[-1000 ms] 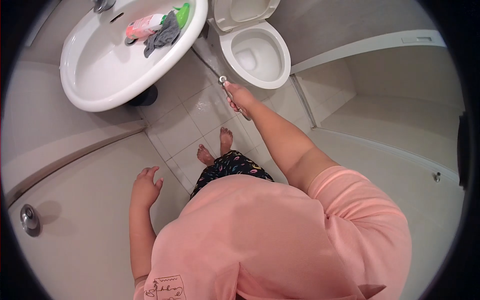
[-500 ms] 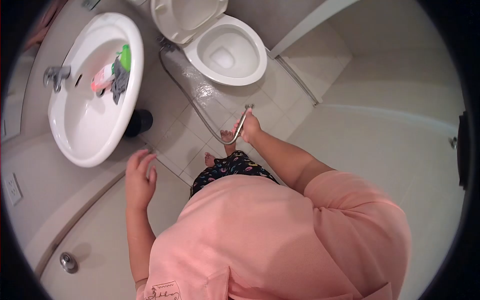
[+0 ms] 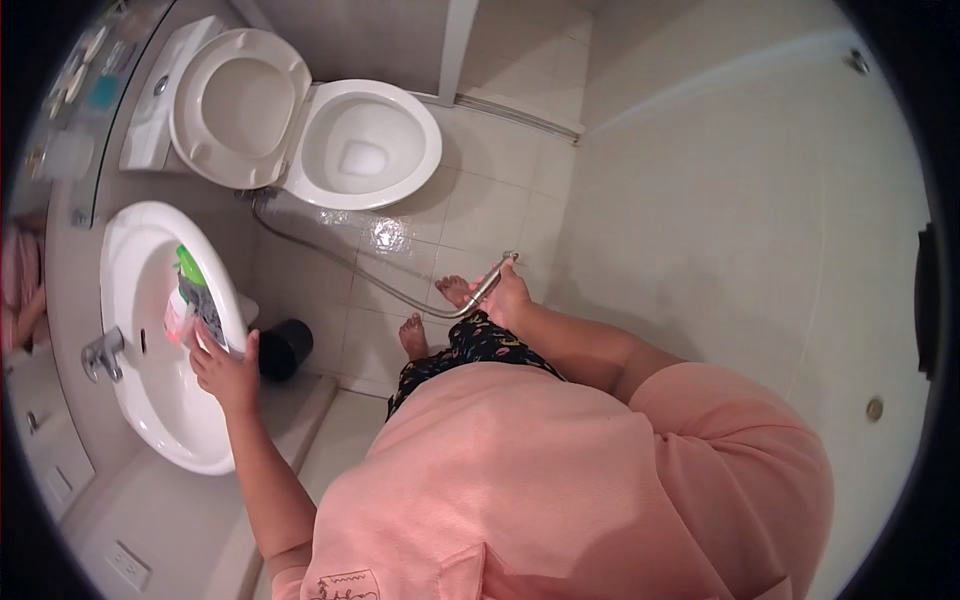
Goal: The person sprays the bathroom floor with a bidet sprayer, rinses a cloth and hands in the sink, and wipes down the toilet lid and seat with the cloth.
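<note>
My right hand (image 3: 508, 298) is wrapped round a metal bidet sprayer (image 3: 490, 281), its head at the upper end beyond my thumb. From its lower end a flexible hose (image 3: 345, 262) curves back to the wall by the toilet. My left hand (image 3: 226, 372) hangs over the sink (image 3: 195, 445) rim, fingers apart. Its fingertips are close to a white and pink bottle (image 3: 176, 318) in the basin; whether they touch it I cannot tell. Beside that bottle lie a grey cloth (image 3: 204, 312) and a green bottle (image 3: 189, 264).
The toilet (image 3: 425, 150) stands ahead with its lid and seat (image 3: 295, 130) raised. A faucet (image 3: 103, 355) is at the sink's left. Under the sink is a dark bin (image 3: 287, 348). The tiled floor (image 3: 480, 220) looks wet. A shower threshold (image 3: 520, 120) runs at the back.
My left hand has moved from beside the sink to over its basin, near the bottles. The view has turned towards the left. My right hand still holds the sprayer.
</note>
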`<state>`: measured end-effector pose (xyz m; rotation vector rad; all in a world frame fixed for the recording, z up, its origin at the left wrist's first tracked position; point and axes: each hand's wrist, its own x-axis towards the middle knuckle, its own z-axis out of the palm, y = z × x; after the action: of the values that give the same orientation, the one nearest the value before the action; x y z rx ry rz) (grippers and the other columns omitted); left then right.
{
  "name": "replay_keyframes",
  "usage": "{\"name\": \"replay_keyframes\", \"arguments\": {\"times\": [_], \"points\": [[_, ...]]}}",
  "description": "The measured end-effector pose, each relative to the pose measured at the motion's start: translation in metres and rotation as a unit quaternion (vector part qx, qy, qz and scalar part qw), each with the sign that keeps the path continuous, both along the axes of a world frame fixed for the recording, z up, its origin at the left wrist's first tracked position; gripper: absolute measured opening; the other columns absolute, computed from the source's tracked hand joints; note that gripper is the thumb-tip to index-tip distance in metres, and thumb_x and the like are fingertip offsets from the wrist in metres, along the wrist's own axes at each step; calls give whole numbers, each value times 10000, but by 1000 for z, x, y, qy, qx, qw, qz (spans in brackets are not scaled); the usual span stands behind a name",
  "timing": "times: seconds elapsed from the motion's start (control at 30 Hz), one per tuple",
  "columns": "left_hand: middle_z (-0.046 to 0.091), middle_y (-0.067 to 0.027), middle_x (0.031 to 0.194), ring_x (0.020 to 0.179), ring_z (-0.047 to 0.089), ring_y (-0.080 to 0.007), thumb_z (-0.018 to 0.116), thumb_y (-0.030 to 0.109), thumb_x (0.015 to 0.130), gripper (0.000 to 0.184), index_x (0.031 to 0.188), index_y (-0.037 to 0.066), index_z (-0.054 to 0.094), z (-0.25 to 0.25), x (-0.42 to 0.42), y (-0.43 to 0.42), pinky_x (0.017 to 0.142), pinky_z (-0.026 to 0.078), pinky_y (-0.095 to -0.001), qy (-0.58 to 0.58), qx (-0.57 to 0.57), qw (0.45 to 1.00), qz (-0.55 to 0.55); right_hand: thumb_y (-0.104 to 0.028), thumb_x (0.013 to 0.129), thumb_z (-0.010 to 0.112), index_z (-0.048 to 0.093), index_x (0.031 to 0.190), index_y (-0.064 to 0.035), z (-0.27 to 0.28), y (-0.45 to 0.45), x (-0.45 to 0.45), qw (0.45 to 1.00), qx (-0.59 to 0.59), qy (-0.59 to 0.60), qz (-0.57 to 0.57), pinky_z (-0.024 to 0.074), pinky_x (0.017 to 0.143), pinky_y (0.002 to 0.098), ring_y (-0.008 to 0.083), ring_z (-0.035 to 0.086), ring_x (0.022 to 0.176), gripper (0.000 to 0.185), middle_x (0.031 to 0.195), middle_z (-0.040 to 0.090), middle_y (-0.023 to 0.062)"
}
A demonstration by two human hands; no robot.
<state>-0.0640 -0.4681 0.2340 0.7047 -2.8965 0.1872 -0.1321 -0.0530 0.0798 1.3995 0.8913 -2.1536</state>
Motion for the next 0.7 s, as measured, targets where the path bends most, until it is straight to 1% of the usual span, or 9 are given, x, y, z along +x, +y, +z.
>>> {"name": "replay_keyframes", "arguments": {"times": [0.07, 0.1, 0.2, 0.23, 0.27, 0.43, 0.53, 0.63, 0.7], "points": [[351, -145, 1423, 1268, 372, -388, 737, 412, 724, 886, 1439, 140, 289, -11, -1, -2, 992, 362, -514, -33, -9, 999, -4, -505, 982, 298, 397, 1127, -105, 7, -2, 18, 999, -31, 3, -13, 499, 818, 540, 297, 544, 822, 437, 973, 472, 138], [323, -152, 1443, 1300, 339, -382, 744, 395, 716, 919, 1450, 129, 258, -14, 0, -5, 1002, 350, -521, -30, -9, 999, -13, -529, 979, 294, 411, 1012, -153, 10, -8, 27, 1000, -15, 14, 6, 487, 785, 500, 254, 557, 783, 396, 865, 532, 78], [305, -166, 1450, 1312, 330, -379, 747, 363, 710, 924, 1449, 113, 252, -20, 5, -13, 1009, 344, -518, 1, 33, 999, -41, -526, 982, 285, 416, 1039, -149, 13, -29, 63, 997, -25, 69, -8, 479, 783, 500, 253, 558, 804, 403, 864, 544, 72], [305, -166, 1450, 1312, 330, -379, 747, 363, 710, 924, 1449, 113, 252, -21, 7, -18, 1009, 344, -518, 1, 35, 998, -55, -527, 983, 277, 416, 1118, -148, 9, -36, 78, 997, -31, 73, -18, 473, 787, 504, 260, 565, 849, 426, 903, 546, 76], [295, -175, 1453, 1316, 327, -378, 744, 343, 707, 919, 1447, 106, 252, -21, 8, -20, 1013, 340, -518, 17, 58, 996, -70, -527, 983, 277, 416, 1118, -148, 3, -41, 93, 996, -29, 73, -31, 473, 787, 504, 260, 565, 849, 426, 903, 546, 76], [284, -193, 1455, 1323, 322, -376, 727, 299, 703, 898, 1440, 99, 255, -16, 5, -19, 1024, 329, -518, 35, 76, 992, -99, -494, 996, 275, 392, 1232, -167, -2, -53, 140, 996, 47, 76, -15, 454, 853, 541, 287, 579, 926, 420, 1000, 542, 105], [280, -192, 1459, 1332, 312, -376, 714, 290, 704, 885, 1439, 106, 256, -19, 7, -20, 1028, 330, -511, 22, 89, 992, -83, -462, 1002, 295, 387, 1230, -148, -2, -50, 153, 994, 39, 96, -36, 455, 889, 528, 293, 588, 948, 399, 1007, 552, 125], [273, -199, 1465, 1350, 292, -362, 708, 282, 705, 878, 1441, 127, 254, -21, 6, -21, 1057, 279, -525, 37, 89, 990, -105, -432, 1012, 282, 405, 1143, -105, -1, -45, 163, 994, 34, 107, -17, 460, 904, 509, 308, 563, 1041, 373, 1067, 552, 152], [279, -168, 1477, 1361, 272, -365, 688, 236, 707, 824, 1428, 152, 299, -15, 8, -13, 1074, 214, -551, 47, 60, 989, -127, -428, 1012, 288, 408, 1150, -104, -8, -45, 170, 994, 41, 105, -16, 465, 905, 493, 306, 574, 1038, 373, 1069, 563, 153]]}}
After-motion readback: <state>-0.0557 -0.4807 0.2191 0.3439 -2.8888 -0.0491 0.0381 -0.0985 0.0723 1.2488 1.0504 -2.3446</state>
